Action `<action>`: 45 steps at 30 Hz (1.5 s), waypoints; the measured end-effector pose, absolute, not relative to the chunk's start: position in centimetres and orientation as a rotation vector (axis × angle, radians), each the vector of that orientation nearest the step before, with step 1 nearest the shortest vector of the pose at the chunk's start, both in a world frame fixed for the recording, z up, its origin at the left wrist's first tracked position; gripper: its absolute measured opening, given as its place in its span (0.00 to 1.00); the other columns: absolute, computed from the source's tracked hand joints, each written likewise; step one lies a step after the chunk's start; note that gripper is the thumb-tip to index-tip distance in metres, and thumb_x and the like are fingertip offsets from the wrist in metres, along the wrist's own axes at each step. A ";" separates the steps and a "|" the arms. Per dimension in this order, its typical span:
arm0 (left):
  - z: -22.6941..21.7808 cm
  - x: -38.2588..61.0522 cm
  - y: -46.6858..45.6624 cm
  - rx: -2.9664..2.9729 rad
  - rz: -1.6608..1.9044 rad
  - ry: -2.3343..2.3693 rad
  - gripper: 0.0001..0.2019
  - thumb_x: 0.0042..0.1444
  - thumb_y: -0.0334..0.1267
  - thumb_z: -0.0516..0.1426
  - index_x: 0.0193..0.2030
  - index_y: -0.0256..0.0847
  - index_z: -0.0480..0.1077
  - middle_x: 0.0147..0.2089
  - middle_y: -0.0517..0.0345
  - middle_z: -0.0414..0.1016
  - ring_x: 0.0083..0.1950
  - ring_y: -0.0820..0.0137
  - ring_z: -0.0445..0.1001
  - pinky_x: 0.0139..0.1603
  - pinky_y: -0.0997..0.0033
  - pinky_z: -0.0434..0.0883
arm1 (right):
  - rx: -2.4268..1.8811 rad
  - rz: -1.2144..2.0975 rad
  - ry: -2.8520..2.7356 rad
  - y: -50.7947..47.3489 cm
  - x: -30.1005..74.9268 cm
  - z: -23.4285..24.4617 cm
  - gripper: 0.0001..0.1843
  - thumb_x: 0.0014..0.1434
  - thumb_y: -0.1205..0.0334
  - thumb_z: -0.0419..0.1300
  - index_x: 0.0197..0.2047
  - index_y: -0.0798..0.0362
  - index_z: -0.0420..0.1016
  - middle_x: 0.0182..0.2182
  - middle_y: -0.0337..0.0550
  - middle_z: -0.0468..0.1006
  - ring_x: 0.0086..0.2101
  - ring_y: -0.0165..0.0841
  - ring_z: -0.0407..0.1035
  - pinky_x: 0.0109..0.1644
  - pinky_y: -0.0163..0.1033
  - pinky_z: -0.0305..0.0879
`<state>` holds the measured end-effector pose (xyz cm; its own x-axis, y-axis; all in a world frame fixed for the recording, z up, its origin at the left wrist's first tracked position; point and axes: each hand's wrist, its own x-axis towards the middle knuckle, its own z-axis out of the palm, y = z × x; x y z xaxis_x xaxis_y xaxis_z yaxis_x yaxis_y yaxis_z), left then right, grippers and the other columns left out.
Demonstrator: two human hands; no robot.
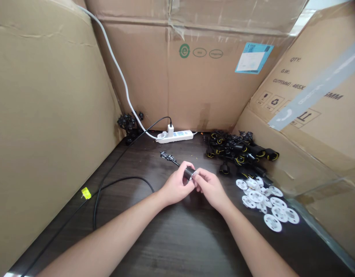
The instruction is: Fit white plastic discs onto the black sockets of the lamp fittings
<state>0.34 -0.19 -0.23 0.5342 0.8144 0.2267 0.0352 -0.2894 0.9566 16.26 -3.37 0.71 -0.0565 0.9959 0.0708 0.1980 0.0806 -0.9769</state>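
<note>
Holding, left hand point(177, 185): my thumb and fingers are closed round a black cylinder point(189, 172), gripping its barrel from either side.
Right hand point(209, 187): fingers gathered at the cylinder's near end, the tips touching its pale rim point(192, 176); whether they pinch anything there, I cannot tell.
Cylinder's place: between my two hands, in front of me, seemingly just above the dark tabletop point(171, 242).
Long axis: slanting from far left to near right, so the pale-rimmed end faces my right fingertips.
Black fittings point(168, 157): on a thin stem at the other end, pointing away to the left, beyond my left fingers.
Nearer hand: my left has the barrel, my right the rimmed end; both touch, and I judge that end-on meeting to matter most.
White discs point(272, 222): scattered to the right, nearer my right hand than my left, apart from the cylinder.
Black pile point(240, 147): beyond the discs, with yellow wires point(240, 160) showing.
Power strip point(181, 135): past both hands, near the cardboard point(154, 77).
</note>
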 end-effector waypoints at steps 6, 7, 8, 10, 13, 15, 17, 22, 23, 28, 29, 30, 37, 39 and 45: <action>-0.4 0.5 -0.1 1.612 0.887 0.616 0.15 0.58 0.29 0.56 0.49 0.44 0.57 0.30 0.67 0.71 0.32 0.72 0.75 0.36 0.73 0.70 | -1.247 1.323 -1.353 -3.2 16.2 1.1 0.21 0.57 0.44 0.61 0.23 0.52 0.68 0.19 0.37 0.69 0.20 0.28 0.61 0.23 0.33 0.54; -0.4 0.5 -0.1 1.598 0.886 0.607 0.15 0.57 0.29 0.56 0.49 0.44 0.57 0.29 0.67 0.71 0.31 0.72 0.75 0.35 0.74 0.70 | -1.249 1.338 -1.346 -3.2 16.2 1.0 0.21 0.57 0.44 0.61 0.24 0.52 0.69 0.19 0.37 0.69 0.20 0.28 0.61 0.23 0.33 0.54; -0.4 0.5 -0.1 1.590 0.886 0.604 0.16 0.57 0.29 0.56 0.49 0.44 0.57 0.29 0.68 0.71 0.31 0.72 0.75 0.34 0.74 0.70 | -1.251 1.342 -1.346 -3.2 16.2 1.0 0.22 0.57 0.44 0.61 0.24 0.52 0.69 0.19 0.37 0.69 0.20 0.28 0.62 0.23 0.33 0.54; -0.4 0.6 -0.1 1.585 0.885 0.618 0.16 0.56 0.28 0.56 0.48 0.44 0.57 0.28 0.68 0.71 0.30 0.73 0.74 0.33 0.75 0.69 | -1.260 1.327 -1.364 -3.1 16.2 0.7 0.22 0.58 0.43 0.60 0.24 0.52 0.69 0.19 0.37 0.69 0.20 0.28 0.62 0.23 0.33 0.54; -0.4 0.6 -0.1 1.585 0.875 0.645 0.15 0.56 0.27 0.55 0.47 0.43 0.58 0.27 0.69 0.70 0.29 0.73 0.73 0.32 0.76 0.68 | -1.266 1.259 -1.414 -3.1 16.2 0.4 0.24 0.60 0.43 0.59 0.23 0.52 0.68 0.18 0.37 0.68 0.20 0.28 0.61 0.23 0.33 0.54; -0.5 0.6 -0.1 1.595 0.881 0.655 0.14 0.56 0.28 0.55 0.47 0.43 0.59 0.28 0.68 0.70 0.30 0.74 0.72 0.33 0.75 0.67 | -1.263 1.205 -1.441 -3.0 16.2 0.3 0.23 0.61 0.44 0.58 0.22 0.52 0.68 0.18 0.36 0.67 0.19 0.28 0.59 0.23 0.34 0.55; -0.5 0.6 -0.1 1.614 0.894 0.672 0.13 0.57 0.29 0.56 0.47 0.43 0.59 0.30 0.68 0.69 0.31 0.75 0.70 0.33 0.75 0.66 | -1.270 1.143 -1.464 -3.1 16.2 0.2 0.21 0.61 0.46 0.58 0.23 0.51 0.68 0.18 0.35 0.65 0.19 0.28 0.58 0.24 0.34 0.55; -0.1 0.4 -0.1 1.644 0.914 0.710 0.11 0.57 0.31 0.57 0.45 0.42 0.60 0.34 0.67 0.66 0.32 0.76 0.64 0.34 0.76 0.63 | -1.330 0.906 -1.567 -3.6 16.2 0.5 0.19 0.63 0.50 0.57 0.24 0.52 0.67 0.20 0.35 0.65 0.24 0.30 0.60 0.29 0.36 0.54; 0.0 0.3 -0.1 1.645 0.914 0.706 0.11 0.57 0.31 0.57 0.45 0.42 0.60 0.34 0.66 0.65 0.32 0.76 0.64 0.34 0.76 0.63 | -1.333 0.883 -1.585 -3.7 16.3 0.5 0.20 0.64 0.50 0.56 0.24 0.52 0.67 0.21 0.35 0.65 0.24 0.30 0.60 0.30 0.36 0.54; 0.5 0.3 -0.2 1.622 0.902 0.675 0.10 0.57 0.32 0.56 0.45 0.42 0.61 0.34 0.65 0.66 0.33 0.74 0.65 0.34 0.75 0.62 | -1.305 0.880 -1.629 -3.6 16.5 0.5 0.20 0.65 0.50 0.55 0.25 0.52 0.67 0.21 0.36 0.65 0.25 0.31 0.60 0.30 0.36 0.54; 0.6 0.3 -0.2 1.616 0.900 0.673 0.10 0.56 0.32 0.55 0.45 0.42 0.61 0.34 0.65 0.66 0.33 0.74 0.65 0.34 0.74 0.62 | -1.298 0.882 -1.634 -3.6 16.5 0.5 0.20 0.66 0.50 0.55 0.25 0.52 0.67 0.21 0.36 0.66 0.25 0.31 0.61 0.31 0.36 0.54; 0.6 0.3 -0.2 1.607 0.899 0.670 0.10 0.56 0.32 0.55 0.44 0.42 0.61 0.34 0.65 0.66 0.34 0.74 0.66 0.35 0.74 0.63 | -1.293 0.883 -1.636 -3.6 16.6 0.5 0.20 0.66 0.50 0.55 0.25 0.52 0.67 0.22 0.36 0.66 0.25 0.31 0.61 0.31 0.36 0.55; 0.7 0.2 -0.2 1.542 0.907 0.641 0.10 0.56 0.35 0.55 0.44 0.41 0.61 0.35 0.63 0.67 0.36 0.72 0.67 0.37 0.72 0.64 | -1.290 0.865 -1.640 -3.8 16.5 0.3 0.20 0.67 0.50 0.55 0.25 0.52 0.66 0.21 0.35 0.66 0.24 0.30 0.61 0.30 0.36 0.55; 0.7 0.2 -0.2 1.539 0.902 0.645 0.10 0.55 0.35 0.56 0.44 0.41 0.61 0.35 0.64 0.66 0.35 0.72 0.67 0.36 0.72 0.64 | -1.292 0.855 -1.642 -3.8 16.5 0.3 0.20 0.67 0.50 0.55 0.26 0.52 0.66 0.21 0.35 0.66 0.24 0.30 0.61 0.30 0.35 0.55; 0.9 0.3 -0.3 1.526 0.906 0.636 0.10 0.57 0.36 0.56 0.44 0.41 0.60 0.36 0.64 0.66 0.36 0.72 0.68 0.37 0.72 0.65 | -1.295 0.843 -1.640 -3.7 16.4 0.4 0.21 0.67 0.50 0.55 0.25 0.52 0.66 0.21 0.35 0.65 0.24 0.30 0.61 0.30 0.35 0.55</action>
